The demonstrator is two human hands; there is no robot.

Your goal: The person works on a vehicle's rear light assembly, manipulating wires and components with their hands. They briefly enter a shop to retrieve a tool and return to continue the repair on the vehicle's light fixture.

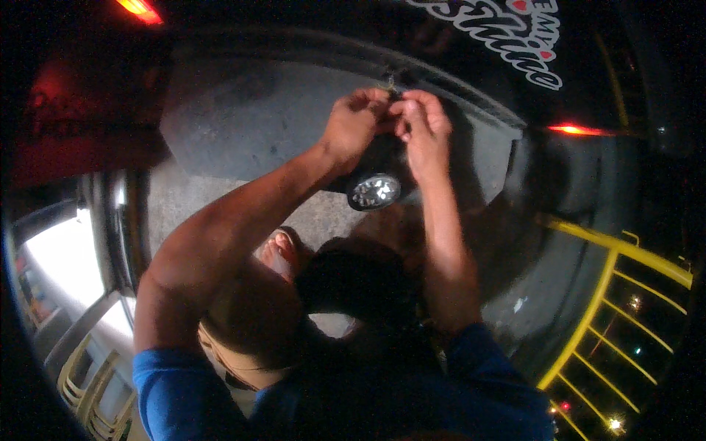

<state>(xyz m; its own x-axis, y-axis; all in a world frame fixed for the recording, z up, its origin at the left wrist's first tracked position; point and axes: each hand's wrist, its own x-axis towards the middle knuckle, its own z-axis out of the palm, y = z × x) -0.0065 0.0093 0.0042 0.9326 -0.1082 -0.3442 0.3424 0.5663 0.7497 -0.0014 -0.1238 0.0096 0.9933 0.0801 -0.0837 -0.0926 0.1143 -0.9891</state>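
My left hand (355, 121) and my right hand (421, 125) meet near the top centre, fingertips pinched together at the lower edge of a dark vehicle. What they grip is small and mostly hidden by the fingers; a short, pale wire-like piece (390, 82) shows just above them. Just below my hands is a round lamp (373, 191) with a clear faceted lens, set in a dark housing. Behind them lies a dull grey panel (243, 117) with a ridged upper edge.
The dark vehicle body (368, 22) carries a white decal and red lights (577, 129). A yellow railing (588, 338) stands at the right, a bright white panel (70, 261) at the left. My sandalled foot (283, 257) is on the concrete floor (191, 206).
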